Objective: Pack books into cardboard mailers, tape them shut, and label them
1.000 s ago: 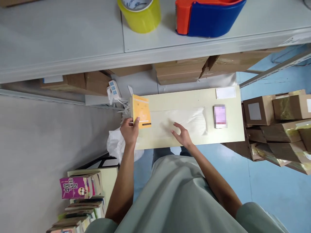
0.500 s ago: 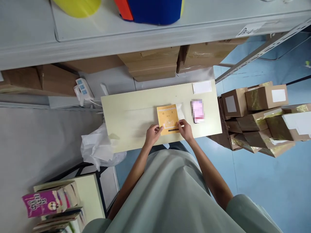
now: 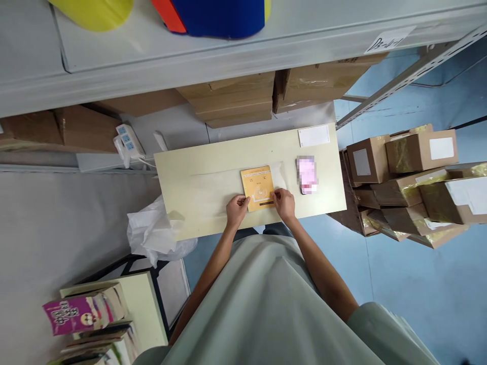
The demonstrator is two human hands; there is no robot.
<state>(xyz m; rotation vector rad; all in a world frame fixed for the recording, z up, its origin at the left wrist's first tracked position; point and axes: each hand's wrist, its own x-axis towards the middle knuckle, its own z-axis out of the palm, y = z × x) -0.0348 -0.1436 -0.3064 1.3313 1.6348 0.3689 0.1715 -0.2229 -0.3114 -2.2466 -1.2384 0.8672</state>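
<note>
An orange-yellow booklet (image 3: 257,186) lies flat on a pale sheet of plastic wrap (image 3: 213,185) spread across the cream table (image 3: 182,167). My left hand (image 3: 236,210) pinches the booklet's near left corner. My right hand (image 3: 284,203) pinches its near right corner, where the edge of the wrap also lies. Both hands rest at the table's near edge.
A pink-and-white phone (image 3: 307,175) and a white label (image 3: 314,136) lie on the table's right part. Taped cardboard boxes (image 3: 414,172) are stacked to the right. A white plastic bag (image 3: 155,233) hangs at the left. A stack of books (image 3: 87,319) sits at bottom left. A shelf (image 3: 228,56) spans overhead.
My left hand carried the booklet from the table's left end to its middle and laid it on the wrap. My right hand came onto its right corner. Since half a second ago little moved.
</note>
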